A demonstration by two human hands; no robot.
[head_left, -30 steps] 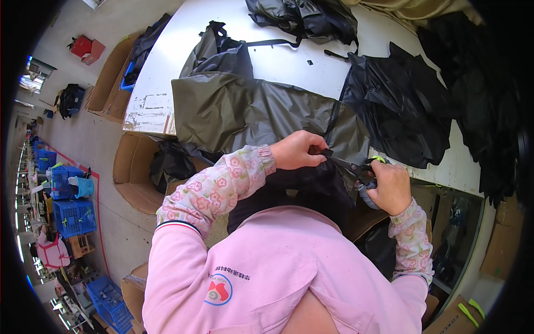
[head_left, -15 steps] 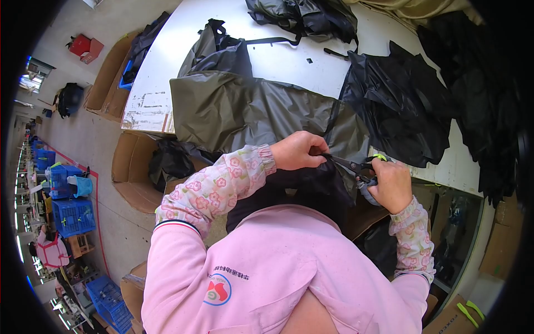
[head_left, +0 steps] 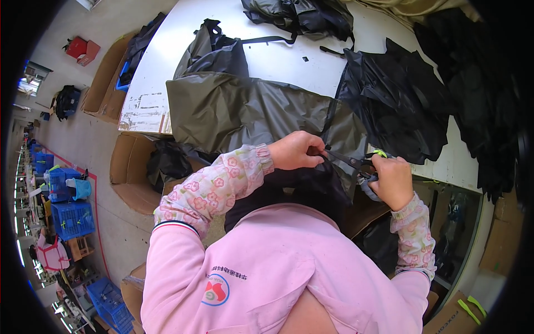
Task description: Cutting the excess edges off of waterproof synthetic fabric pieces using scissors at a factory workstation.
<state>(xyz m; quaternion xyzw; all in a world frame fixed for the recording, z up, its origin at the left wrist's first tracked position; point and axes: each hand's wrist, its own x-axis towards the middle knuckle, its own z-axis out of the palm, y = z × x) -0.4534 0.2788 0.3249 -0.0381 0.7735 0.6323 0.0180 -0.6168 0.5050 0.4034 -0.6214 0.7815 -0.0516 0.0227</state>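
Observation:
A piece of shiny olive-green fabric [head_left: 245, 114] lies over the table's near edge and hangs down toward me. My left hand [head_left: 296, 150] pinches its dark edge between thumb and fingers. In my right hand [head_left: 392, 182] is a pair of dark-bladed scissors [head_left: 352, 162], their handles wrapped by my fingers. The blades point left, with the tips close to my left fingertips at the fabric's dark edge. Whether the blades touch the fabric I cannot tell. Something bright yellow-green shows beside my right index finger.
On the white table [head_left: 278, 61] lie black fabric pieces [head_left: 392, 100] at the right and a dark bundle with straps [head_left: 303, 19] at the back. Cardboard boxes [head_left: 130, 170] stand at the left, one holding black fabric. Blue crates [head_left: 73, 219] line the floor farther left.
The scissors have tilted slightly, their tips now higher beside my left fingers. My left hand keeps its pinch on the fabric, and the whole view has shifted a little.

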